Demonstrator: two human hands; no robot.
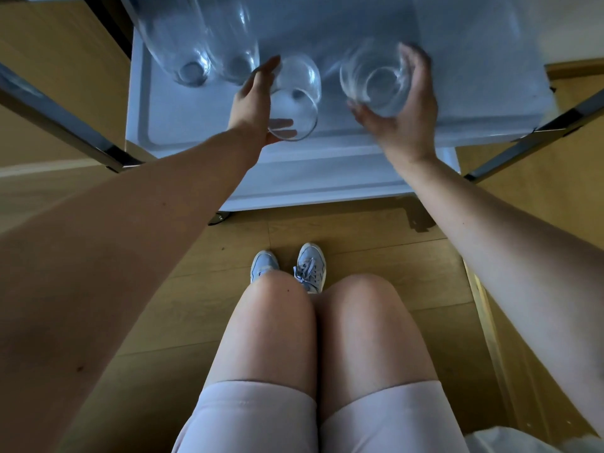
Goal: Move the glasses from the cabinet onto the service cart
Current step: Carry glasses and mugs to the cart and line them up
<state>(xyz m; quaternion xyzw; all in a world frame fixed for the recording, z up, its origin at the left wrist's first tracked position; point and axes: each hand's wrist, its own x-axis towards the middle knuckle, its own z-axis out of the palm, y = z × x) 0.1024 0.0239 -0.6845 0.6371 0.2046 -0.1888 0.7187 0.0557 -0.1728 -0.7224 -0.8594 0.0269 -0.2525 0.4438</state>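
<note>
Left hand (pixel 253 103) wrapped around one glass (pixel 295 99), right hand (pixel 403 116) around another (pixel 376 81), both over the white cart tray (pixel 196 125). Two taller glasses (pixel 192 44) standing at the tray's far left. No legible writing anywhere.

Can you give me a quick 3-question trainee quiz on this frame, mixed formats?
1. True or false: the left hand holds a clear glass.
2. Multiple choice: what does the right hand hold? A) a white mug B) a clear glass C) nothing
3. Short answer: how many tall glasses already stand on the white cart tray, away from the hands?

Key
1. True: its fingers wrap the glass over the tray.
2. B: a second glass, blurred in the frame.
3. Two: one tall glass at far left and another beside it.
</note>
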